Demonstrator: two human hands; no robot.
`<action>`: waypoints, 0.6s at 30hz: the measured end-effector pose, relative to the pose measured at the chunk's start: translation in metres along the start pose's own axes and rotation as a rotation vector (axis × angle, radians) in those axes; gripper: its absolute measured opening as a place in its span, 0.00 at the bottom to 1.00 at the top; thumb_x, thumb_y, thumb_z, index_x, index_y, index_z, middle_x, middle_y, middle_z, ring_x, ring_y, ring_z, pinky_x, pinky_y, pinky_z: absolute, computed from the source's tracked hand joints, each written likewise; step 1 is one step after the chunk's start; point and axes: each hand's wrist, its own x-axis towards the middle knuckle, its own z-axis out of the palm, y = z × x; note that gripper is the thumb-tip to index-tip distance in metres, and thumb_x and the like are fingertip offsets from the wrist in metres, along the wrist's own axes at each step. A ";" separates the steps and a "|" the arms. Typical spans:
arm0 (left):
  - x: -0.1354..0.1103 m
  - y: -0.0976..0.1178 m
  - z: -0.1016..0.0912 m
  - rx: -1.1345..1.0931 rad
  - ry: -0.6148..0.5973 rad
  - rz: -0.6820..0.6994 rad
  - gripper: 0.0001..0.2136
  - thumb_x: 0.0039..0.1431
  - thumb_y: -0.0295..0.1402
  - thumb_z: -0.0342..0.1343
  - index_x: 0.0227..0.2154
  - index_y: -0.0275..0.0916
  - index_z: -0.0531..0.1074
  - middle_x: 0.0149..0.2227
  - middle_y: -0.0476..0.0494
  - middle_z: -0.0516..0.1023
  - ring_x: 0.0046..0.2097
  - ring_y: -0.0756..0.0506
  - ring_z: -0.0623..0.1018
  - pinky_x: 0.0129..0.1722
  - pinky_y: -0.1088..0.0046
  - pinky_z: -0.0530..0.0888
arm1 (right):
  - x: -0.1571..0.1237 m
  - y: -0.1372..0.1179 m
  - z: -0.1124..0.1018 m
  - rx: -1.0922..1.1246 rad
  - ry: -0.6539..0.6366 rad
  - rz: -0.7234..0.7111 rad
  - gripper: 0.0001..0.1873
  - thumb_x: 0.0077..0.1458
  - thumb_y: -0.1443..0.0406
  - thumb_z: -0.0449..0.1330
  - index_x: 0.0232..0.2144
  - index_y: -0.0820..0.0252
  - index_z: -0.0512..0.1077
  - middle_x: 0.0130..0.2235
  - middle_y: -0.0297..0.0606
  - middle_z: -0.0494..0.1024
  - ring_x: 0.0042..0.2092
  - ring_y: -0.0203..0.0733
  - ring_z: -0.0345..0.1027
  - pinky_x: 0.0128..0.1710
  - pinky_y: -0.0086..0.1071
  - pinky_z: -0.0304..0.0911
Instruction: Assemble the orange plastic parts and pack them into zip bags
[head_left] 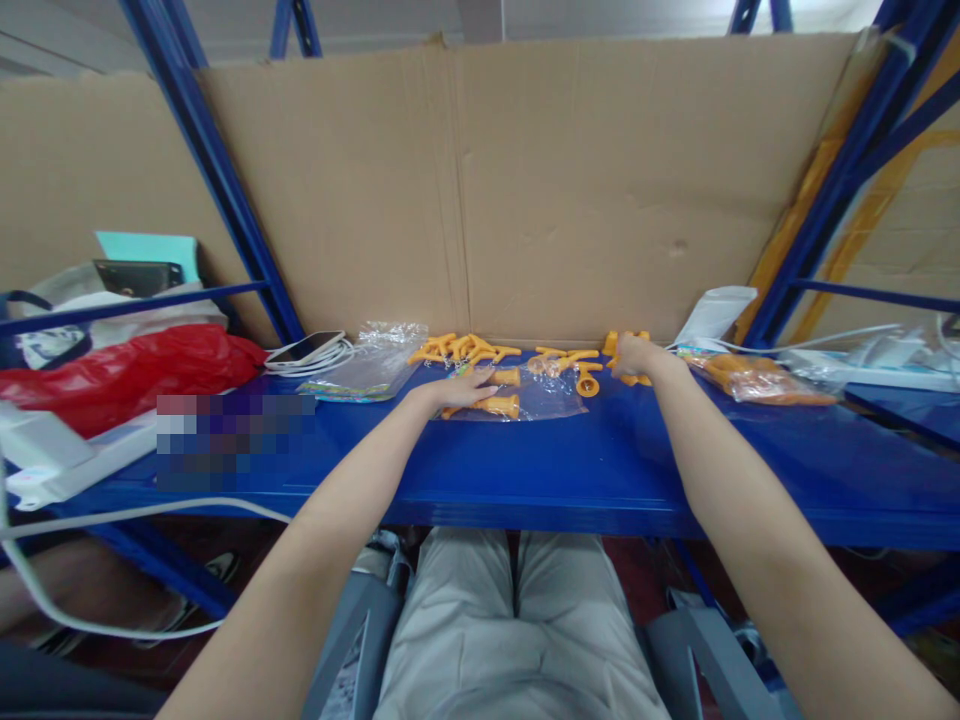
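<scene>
Judging the work partway done: nearest, bare front of the blue table [525,470]. Mid-frame, a clear bag [553,400] seems to hold two yellow tubes [501,407]; left hand [469,388] lies on it, fingers spread, tubes at the fingertips. Right side of frame, a filled bag [757,378], apart from both hands. Slightly farther, right of centre, right hand [636,356] touches yellow pieces [611,343]; grip hidden, cannot tell. Farthest, centre: forked pieces [491,353], loose, unbagged.

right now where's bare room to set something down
Bare: the blue tabletop between the clear bag and front edge, and before the bagged orange parts at right. Crowded: along the cardboard, with loose orange pieces and the right hand.
</scene>
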 end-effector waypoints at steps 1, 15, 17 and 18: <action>0.000 0.000 0.000 -0.001 0.000 0.000 0.41 0.59 0.58 0.34 0.70 0.40 0.39 0.72 0.46 0.36 0.72 0.42 0.41 0.69 0.62 0.41 | -0.002 -0.002 -0.003 -0.018 -0.034 0.020 0.30 0.44 0.66 0.66 0.52 0.63 0.70 0.47 0.56 0.77 0.48 0.58 0.74 0.44 0.43 0.70; -0.003 0.003 -0.001 0.010 0.007 -0.006 0.41 0.60 0.57 0.33 0.70 0.38 0.39 0.72 0.45 0.36 0.72 0.42 0.41 0.69 0.62 0.41 | -0.014 -0.010 -0.015 -0.056 -0.004 -0.026 0.16 0.50 0.71 0.59 0.43 0.67 0.77 0.43 0.55 0.80 0.48 0.55 0.75 0.45 0.38 0.69; -0.002 0.002 0.000 0.015 0.006 0.001 0.41 0.60 0.58 0.33 0.70 0.40 0.40 0.72 0.46 0.36 0.72 0.42 0.41 0.69 0.61 0.41 | -0.009 -0.006 -0.011 -0.053 0.001 -0.025 0.14 0.50 0.72 0.58 0.39 0.68 0.78 0.41 0.56 0.81 0.48 0.55 0.75 0.45 0.38 0.68; -0.001 0.001 0.000 0.017 0.005 0.001 0.41 0.60 0.58 0.33 0.70 0.41 0.40 0.72 0.46 0.36 0.72 0.42 0.40 0.69 0.61 0.41 | -0.005 -0.003 -0.008 -0.039 0.013 -0.024 0.13 0.50 0.73 0.58 0.38 0.67 0.78 0.41 0.56 0.81 0.49 0.55 0.74 0.46 0.38 0.68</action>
